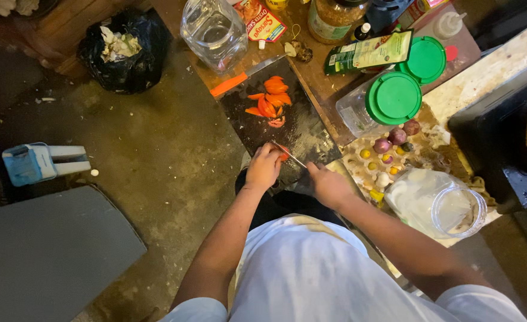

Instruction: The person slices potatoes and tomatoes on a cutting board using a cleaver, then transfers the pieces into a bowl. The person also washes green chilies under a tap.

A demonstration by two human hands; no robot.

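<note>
A dark cutting board lies on the wooden table edge, with a heap of cut orange-red pepper pieces near its far end. My left hand presses a small red pepper piece against the board's near edge. My right hand grips a knife whose thin blade points left and meets that piece. A second knife with an orange handle rests at the board's far left corner.
Clear plastic jars stand around: one at the back, one with a green lid, one lying at the right. An egg tray holds onions and small peppers. A black rubbish bag sits on the floor.
</note>
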